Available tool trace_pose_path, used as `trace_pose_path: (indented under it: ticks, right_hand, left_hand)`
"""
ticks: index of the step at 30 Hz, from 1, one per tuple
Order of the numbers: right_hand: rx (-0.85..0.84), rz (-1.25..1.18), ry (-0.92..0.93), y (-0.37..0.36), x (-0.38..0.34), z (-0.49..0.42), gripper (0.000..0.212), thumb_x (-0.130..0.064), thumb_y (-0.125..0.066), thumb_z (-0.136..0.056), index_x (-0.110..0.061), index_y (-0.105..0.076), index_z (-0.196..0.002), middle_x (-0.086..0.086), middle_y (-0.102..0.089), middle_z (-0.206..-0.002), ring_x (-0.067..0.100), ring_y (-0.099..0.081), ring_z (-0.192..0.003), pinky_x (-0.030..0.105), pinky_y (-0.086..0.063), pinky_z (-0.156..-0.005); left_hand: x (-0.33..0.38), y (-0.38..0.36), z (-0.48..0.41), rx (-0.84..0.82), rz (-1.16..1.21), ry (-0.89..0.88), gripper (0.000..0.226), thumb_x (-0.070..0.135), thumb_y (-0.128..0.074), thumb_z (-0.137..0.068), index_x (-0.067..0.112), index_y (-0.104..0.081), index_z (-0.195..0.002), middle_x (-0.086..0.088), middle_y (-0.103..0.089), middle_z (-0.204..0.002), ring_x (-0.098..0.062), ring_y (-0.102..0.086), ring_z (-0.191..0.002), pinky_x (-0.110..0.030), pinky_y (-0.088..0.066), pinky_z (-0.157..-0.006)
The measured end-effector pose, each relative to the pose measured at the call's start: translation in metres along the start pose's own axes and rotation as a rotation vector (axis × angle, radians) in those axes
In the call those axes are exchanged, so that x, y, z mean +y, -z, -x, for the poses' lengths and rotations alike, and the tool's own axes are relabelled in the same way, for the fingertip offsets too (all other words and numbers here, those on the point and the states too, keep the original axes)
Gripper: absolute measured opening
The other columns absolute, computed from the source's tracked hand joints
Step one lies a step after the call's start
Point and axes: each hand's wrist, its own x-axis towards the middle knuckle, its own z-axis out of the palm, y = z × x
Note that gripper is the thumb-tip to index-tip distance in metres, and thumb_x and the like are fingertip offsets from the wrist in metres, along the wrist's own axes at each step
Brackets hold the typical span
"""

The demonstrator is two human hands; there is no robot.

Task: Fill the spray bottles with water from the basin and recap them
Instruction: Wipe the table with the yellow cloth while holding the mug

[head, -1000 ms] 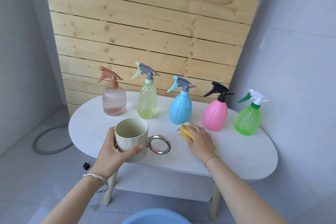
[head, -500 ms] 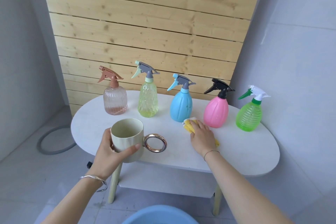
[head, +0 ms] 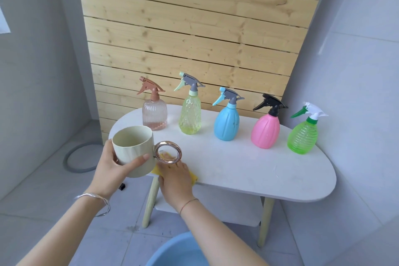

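Note:
Several capped spray bottles stand in a row along the back of the white table: a clear pink one, a yellow one, a blue one, a pink one and a green one. My left hand grips a cream mug with a round metal ring handle, held above the table's front left edge. My right hand presses flat on a yellow cloth at the table's front edge. A blue basin shows at the bottom edge.
A wooden slat wall rises behind the table. A grey hose lies coiled on the tiled floor at left. A lower shelf sits under the table between pale legs. Grey walls close in on both sides.
My right hand has slid the yellow cloth from near the blue bottle leftward to the table's front edge, under the mug's handle. The mug stays in my left hand.

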Motion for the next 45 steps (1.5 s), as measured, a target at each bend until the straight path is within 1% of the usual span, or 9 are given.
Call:
trace_pose_path:
  ticks: [6,11,20,29,34,37,40,43,45]
  right_hand:
    - [0.053,0.032,-0.02,0.011,0.027,0.012,0.045,-0.015,-0.072,-0.065,-0.019,-0.066,-0.11,0.002,-0.066,-0.111,0.025,-0.063,-0.098,0.028,-0.049,-0.078]
    - [0.051,0.095,-0.174,0.042,0.095,0.042,0.055,-0.016,-0.047,-0.082,-0.027,-0.047,-0.136,-0.001,-0.044,-0.146,0.025,-0.047,-0.123,0.039,-0.038,-0.092]
    - [0.038,0.233,-0.43,0.099,0.21,0.083,0.054,-0.019,-0.043,-0.092,-0.039,-0.036,-0.141,-0.014,-0.031,-0.151,0.017,-0.037,-0.13,0.032,-0.03,-0.098]
    - [0.033,0.314,-0.718,0.156,0.345,0.119,0.055,-0.017,-0.041,-0.094,-0.038,-0.033,-0.144,-0.007,-0.035,-0.148,0.025,-0.04,-0.124,0.035,-0.034,-0.097]
    - [0.076,0.344,-0.855,0.167,0.381,0.15,0.056,-0.008,-0.041,-0.089,-0.027,-0.038,-0.142,0.004,-0.044,-0.141,0.029,-0.042,-0.12,0.034,-0.032,-0.099]
    - [0.152,0.332,-0.799,0.166,0.373,0.164,0.059,-0.001,-0.04,-0.083,-0.025,-0.046,-0.136,0.006,-0.054,-0.13,0.028,-0.048,-0.112,0.033,-0.035,-0.093]
    - [0.168,0.233,-0.5,0.16,0.329,0.165,0.062,0.001,-0.04,-0.077,-0.028,-0.052,-0.131,-0.003,-0.054,-0.13,0.029,-0.049,-0.103,0.035,-0.04,-0.09]
    - [0.051,0.255,-0.237,0.148,0.288,0.141,0.061,-0.008,-0.039,-0.08,-0.03,-0.047,-0.137,-0.004,-0.046,-0.141,0.029,-0.047,-0.111,0.038,-0.039,-0.089]
    - [0.001,0.292,-0.252,0.138,0.281,0.117,0.06,-0.008,-0.041,-0.087,-0.032,-0.038,-0.142,-0.007,-0.038,-0.148,0.026,-0.042,-0.12,0.036,-0.034,-0.092]
  left_hand:
    - [-0.003,-0.008,0.008,-0.02,0.002,0.021,0.076,0.053,-0.079,-0.038,0.035,-0.05,-0.106,0.006,-0.061,-0.109,-0.009,-0.06,-0.094,-0.027,-0.048,-0.072]
    - [-0.006,-0.045,0.018,-0.104,-0.015,0.043,0.088,0.054,-0.078,-0.037,0.022,-0.049,-0.113,0.004,-0.061,-0.107,-0.005,-0.058,-0.091,-0.023,-0.046,-0.069]
    - [0.001,-0.142,0.031,-0.253,0.032,0.053,0.08,0.053,-0.078,-0.038,0.031,-0.048,-0.109,0.008,-0.062,-0.108,0.004,-0.059,-0.092,-0.016,-0.047,-0.071]
    - [-0.002,-0.207,0.031,-0.325,0.01,0.012,0.089,0.051,-0.078,-0.038,0.017,-0.05,-0.115,0.005,-0.062,-0.1,0.011,-0.058,-0.075,-0.007,-0.045,-0.064]
    - [-0.01,-0.219,0.031,-0.336,0.013,0.038,0.08,0.052,-0.078,-0.038,0.027,-0.051,-0.108,0.007,-0.063,-0.103,0.006,-0.06,-0.082,-0.013,-0.049,-0.068]
    - [-0.01,-0.218,0.031,-0.316,0.009,0.051,0.078,0.054,-0.078,-0.036,0.03,-0.052,-0.106,0.007,-0.064,-0.103,0.002,-0.061,-0.086,-0.018,-0.048,-0.07]
    - [-0.008,-0.217,0.028,-0.296,0.035,0.062,0.08,0.053,-0.077,-0.035,0.03,-0.051,-0.106,0.008,-0.063,-0.103,0.005,-0.06,-0.084,-0.016,-0.047,-0.068]
    - [-0.007,-0.216,0.025,-0.273,0.058,0.069,0.08,0.053,-0.078,-0.035,0.031,-0.051,-0.107,0.006,-0.063,-0.107,-0.001,-0.06,-0.093,-0.018,-0.046,-0.071]
    - [-0.007,-0.216,0.025,-0.269,0.064,0.071,0.08,0.052,-0.078,-0.035,0.031,-0.051,-0.107,0.005,-0.063,-0.108,-0.003,-0.06,-0.095,-0.019,-0.046,-0.072]
